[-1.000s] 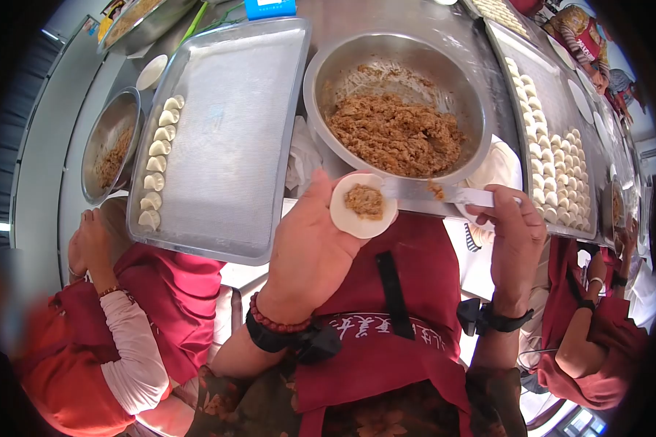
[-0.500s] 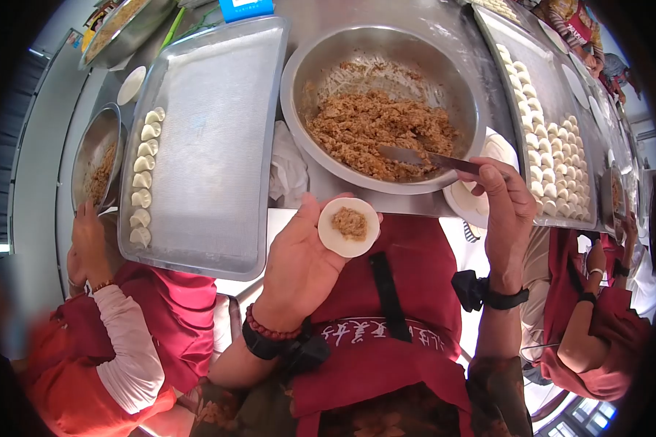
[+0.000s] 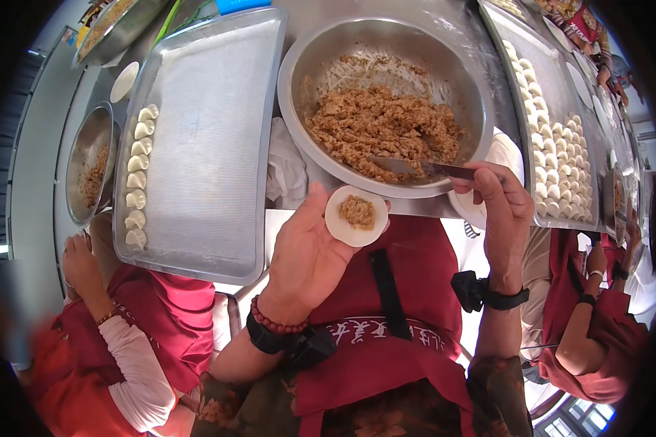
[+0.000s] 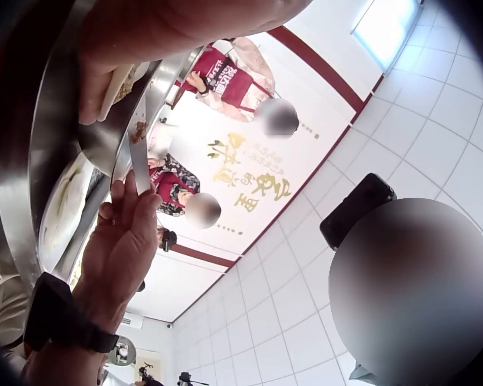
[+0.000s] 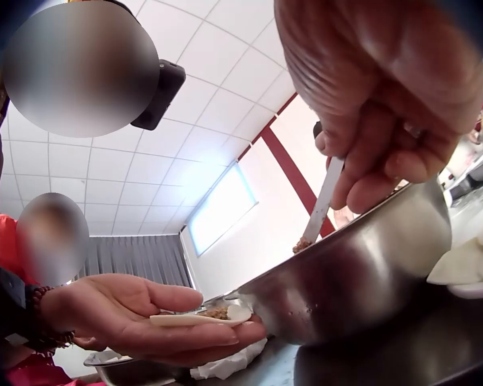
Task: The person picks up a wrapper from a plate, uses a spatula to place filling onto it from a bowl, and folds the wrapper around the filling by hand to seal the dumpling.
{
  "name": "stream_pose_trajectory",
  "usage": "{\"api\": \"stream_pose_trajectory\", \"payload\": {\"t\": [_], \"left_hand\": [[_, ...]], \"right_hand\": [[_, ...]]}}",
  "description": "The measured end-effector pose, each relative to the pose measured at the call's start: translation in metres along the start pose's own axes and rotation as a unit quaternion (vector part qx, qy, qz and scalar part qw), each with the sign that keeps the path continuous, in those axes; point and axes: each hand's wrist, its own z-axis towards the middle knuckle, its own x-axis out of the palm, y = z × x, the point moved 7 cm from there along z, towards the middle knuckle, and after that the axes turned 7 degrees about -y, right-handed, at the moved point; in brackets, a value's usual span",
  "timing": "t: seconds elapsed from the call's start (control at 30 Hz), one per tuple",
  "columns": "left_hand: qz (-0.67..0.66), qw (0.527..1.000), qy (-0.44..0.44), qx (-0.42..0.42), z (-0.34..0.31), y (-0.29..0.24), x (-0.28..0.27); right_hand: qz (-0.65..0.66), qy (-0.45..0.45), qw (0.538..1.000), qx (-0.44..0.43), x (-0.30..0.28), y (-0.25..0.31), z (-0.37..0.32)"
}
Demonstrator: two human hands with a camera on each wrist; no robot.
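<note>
A round dumpling wrapper [image 3: 338, 230] with a lump of filling [image 3: 357, 212] at its middle lies across the fingers of my left hand [image 3: 306, 251], palm up, just in front of the large steel bowl [image 3: 293, 109]. In the right wrist view, the left fingers [image 5: 185, 342] stretch flat beneath the wrapper. My right hand [image 3: 504, 207] pinches the handle end of a flat metal spatula [image 3: 434, 170] over the bowl's near right rim. Its blade reaches into the brown minced filling [image 3: 379, 120]; bits of filling cling to it in the left wrist view.
Left of the bowl is a metal tray [image 3: 197, 146] with a column of folded dumplings [image 3: 138, 162]. On the right, another tray [image 3: 521, 44] bears several rows of dumplings. A white cloth [image 3: 287, 164] lies between left tray and bowl. Seated people in red aprons are close on both sides.
My right hand has taken the spatula from beside the wrapper into the bowl's filling. The left hand still carries the filled wrapper.
</note>
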Motion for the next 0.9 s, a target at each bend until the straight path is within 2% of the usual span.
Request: {"api": "stream_pose_trajectory", "payload": {"t": [0.23,0.43,0.53,0.63,0.7,0.8,0.9], "left_hand": [[-0.01,1.0,0.019,0.007,0.001,-0.003,0.006],[-0.015,1.0,0.02,0.016,-0.003,-0.005,0.012],[-0.026,0.999,0.023,0.009,-0.006,-0.005,0.011],[-0.028,0.999,0.021,0.007,-0.007,-0.005,0.008],[-0.033,0.999,0.02,0.011,-0.009,-0.006,0.01],[-0.033,0.999,0.023,0.02,-0.011,-0.007,0.01],[-0.032,0.999,0.013,0.03,-0.011,-0.008,0.008]], "right_hand": [[0.024,-0.001,0.998,0.056,0.0,-0.006,-0.005],[0.112,-0.021,0.987,0.112,0.0,-0.014,-0.016],[0.097,-0.013,0.991,0.089,0.002,-0.006,-0.025],[0.049,-0.009,0.999,0.017,0.003,0.011,-0.038],[-0.01,0.009,0.997,-0.074,0.005,0.022,-0.047],[-0.113,0.065,0.96,-0.246,0.015,0.043,-0.06],[-0.155,0.108,0.922,-0.338,0.026,0.055,-0.078]]}}
